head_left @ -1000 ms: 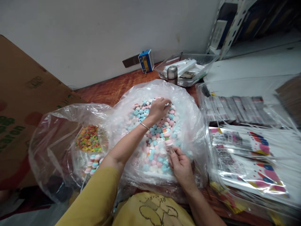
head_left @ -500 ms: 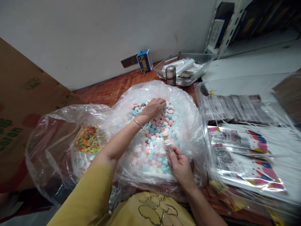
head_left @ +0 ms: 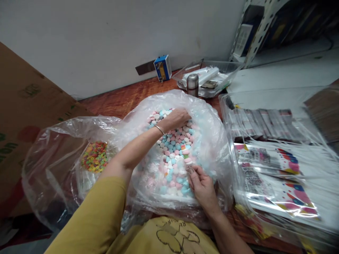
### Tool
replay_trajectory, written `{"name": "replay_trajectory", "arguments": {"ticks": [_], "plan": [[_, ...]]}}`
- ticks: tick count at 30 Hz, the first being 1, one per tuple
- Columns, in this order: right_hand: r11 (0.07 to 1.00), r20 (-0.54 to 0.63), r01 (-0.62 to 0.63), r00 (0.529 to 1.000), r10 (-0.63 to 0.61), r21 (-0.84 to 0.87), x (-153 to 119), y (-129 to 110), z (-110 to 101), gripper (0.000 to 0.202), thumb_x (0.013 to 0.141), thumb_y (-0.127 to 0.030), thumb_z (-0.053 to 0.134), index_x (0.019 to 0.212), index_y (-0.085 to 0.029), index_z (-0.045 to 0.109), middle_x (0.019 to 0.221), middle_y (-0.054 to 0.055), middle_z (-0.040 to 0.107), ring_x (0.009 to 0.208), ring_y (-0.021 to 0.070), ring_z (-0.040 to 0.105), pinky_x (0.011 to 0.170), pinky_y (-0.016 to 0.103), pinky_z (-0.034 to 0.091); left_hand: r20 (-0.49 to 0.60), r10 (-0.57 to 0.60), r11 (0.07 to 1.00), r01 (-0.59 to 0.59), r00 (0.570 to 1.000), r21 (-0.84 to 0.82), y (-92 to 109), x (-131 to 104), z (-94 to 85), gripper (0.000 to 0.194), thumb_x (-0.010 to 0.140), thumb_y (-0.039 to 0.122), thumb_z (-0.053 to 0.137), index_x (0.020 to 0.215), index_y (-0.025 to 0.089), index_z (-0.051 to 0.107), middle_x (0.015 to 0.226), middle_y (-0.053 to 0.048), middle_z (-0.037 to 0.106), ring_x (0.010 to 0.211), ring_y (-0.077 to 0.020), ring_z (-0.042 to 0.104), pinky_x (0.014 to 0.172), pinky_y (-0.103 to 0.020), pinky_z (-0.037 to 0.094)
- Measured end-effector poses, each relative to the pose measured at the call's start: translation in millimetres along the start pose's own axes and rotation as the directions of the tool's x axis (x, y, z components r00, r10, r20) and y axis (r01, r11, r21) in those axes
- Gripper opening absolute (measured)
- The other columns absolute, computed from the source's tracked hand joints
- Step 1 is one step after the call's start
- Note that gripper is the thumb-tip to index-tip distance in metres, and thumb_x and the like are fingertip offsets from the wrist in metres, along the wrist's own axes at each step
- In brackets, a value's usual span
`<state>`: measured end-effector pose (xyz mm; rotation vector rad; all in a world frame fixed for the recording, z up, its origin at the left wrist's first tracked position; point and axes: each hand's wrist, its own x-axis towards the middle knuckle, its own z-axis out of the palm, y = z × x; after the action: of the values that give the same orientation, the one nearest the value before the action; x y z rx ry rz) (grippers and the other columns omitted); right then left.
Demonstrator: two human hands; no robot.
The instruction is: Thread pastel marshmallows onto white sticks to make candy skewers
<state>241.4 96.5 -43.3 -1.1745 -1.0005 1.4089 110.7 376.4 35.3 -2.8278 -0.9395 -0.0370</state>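
Observation:
A large clear plastic bag lies open, full of pink, blue and white candies. My left hand, with a bangle at its wrist, is over the far right part of the candies, fingers bent down; its fingertips are blurred and what they touch is hidden. Near the bag's right front, my right hand is closed in a pinch on a skewer of candy. The skewer shows a pink and white piece nearest the fingers, then green and orange pieces beyond, pointing away from me.
On the left, a clear bag holds colourful ring candies beside a cardboard box. Behind stand a metal flask, a blue box and a clear tray. A bin with printed packets is on the right.
My left hand has shifted slightly to the right over the candies. My right hand keeps its pinch on the skewer in nearly the same place.

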Motion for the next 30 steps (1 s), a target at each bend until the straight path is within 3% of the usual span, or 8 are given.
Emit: {"name": "replay_trajectory", "arguments": {"ticks": [4,9,13,15,17,25,27,30], "plan": [[0.999,0.013,-0.042,0.999,0.042,0.013,-1,-1,-1,0.043,0.095,-0.062,0.057,0.093,-0.019,0.063,0.055,-0.009,0.034,0.047,0.0093,0.027,0.043,0.022,0.019,-0.085,-0.09,0.992,0.082,0.992,-0.094,7,-18,-8.6,0.021,0.086,0.009,0.056,0.104,0.015,0.065,0.098,-0.012,0.069,0.094,-0.0267,0.064,0.083,-0.036,0.043],[0.998,0.012,-0.047,0.999,0.047,0.039,-1,-2,-1,0.042,0.094,-0.062,0.058,0.092,-0.02,0.062,0.054,-0.01,0.033,0.047,0.0091,0.027,0.042,0.022,0.019,-0.216,-0.216,0.976,0.205,0.952,-0.074,42,-77,-25.5,0.022,0.088,0.006,0.05,0.103,0.019,0.059,0.104,-0.011,0.067,0.102,-0.0263,0.061,0.09,-0.037,0.044],[0.997,0.003,-0.051,0.999,0.051,0.061,-1,-4,0,0.042,0.093,-0.063,0.06,0.092,-0.021,0.06,0.053,-0.01,0.034,0.045,0.0087,0.027,0.041,0.022,0.019,0.011,-0.237,0.972,0.237,0.972,0.007,76,-132,-17.3,0.019,0.094,0.008,0.047,0.104,0.019,0.059,0.104,-0.012,0.067,0.096,-0.0258,0.063,0.083,-0.036,0.046],[0.997,0.006,-0.056,0.998,0.056,0.054,-2,-4,-1,0.044,0.092,-0.065,0.06,0.091,-0.022,0.058,0.053,-0.01,0.034,0.044,0.0088,0.028,0.04,0.022,0.02,0.125,-0.274,0.96,0.28,0.954,-0.031,85,-152,-9.9,0.015,0.094,0.01,0.051,0.102,0.019,0.059,0.104,-0.011,0.067,0.092,-0.0245,0.063,0.079,-0.034,0.047],[0.997,0.014,-0.059,0.998,0.058,0.051,-1,-4,-2,0.045,0.091,-0.067,0.06,0.092,-0.022,0.058,0.053,-0.011,0.035,0.043,0.0089,0.028,0.039,0.022,0.021,0.165,-0.335,0.93,0.354,0.928,-0.101,87,-165,-5.6,0.011,0.094,0.012,0.052,0.099,0.019,0.059,0.102,-0.009,0.067,0.09,-0.0225,0.063,0.077,-0.032,0.047],[0.998,0.02,-0.044,0.999,0.043,0.042,0,-2,-2,0.045,0.093,-0.066,0.061,0.094,-0.021,0.058,0.053,-0.011,0.036,0.043,0.0086,0.029,0.039,0.022,0.021,0.1,-0.531,0.721,0.51,0.842,-0.468,73,-176,-19.2,0.011,0.085,0.01,0.06,0.09,0.02,0.058,0.081,0.0,0.065,0.072,-0.0154,0.059,0.066,-0.025,0.042],[0.998,0.022,-0.042,0.999,0.041,0.04,-1,-3,-2,0.043,0.094,-0.065,0.06,0.093,-0.021,0.058,0.052,-0.011,0.035,0.043,0.0084,0.028,0.039,0.022,0.021,0.072,-0.554,0.705,0.513,0.83,-0.489,73,-173,-20.2,0.013,0.083,0.008,0.061,0.087,0.019,0.058,0.08,0.0,0.064,0.072,-0.0149,0.059,0.067,-0.025,0.042],[1.0,0.021,-0.014,1.0,0.014,0.02,-1,-5,-1,0.042,0.096,-0.063,0.058,0.093,-0.021,0.059,0.052,-0.011,0.035,0.042,0.0083,0.027,0.039,0.022,0.021,0.07,-0.519,0.746,0.492,0.852,-0.448,78,-167,-16.9,0.011,0.084,0.009,0.062,0.087,0.019,0.058,0.084,-0.001,0.065,0.076,-0.016,0.061,0.071,-0.026,0.045]]}}
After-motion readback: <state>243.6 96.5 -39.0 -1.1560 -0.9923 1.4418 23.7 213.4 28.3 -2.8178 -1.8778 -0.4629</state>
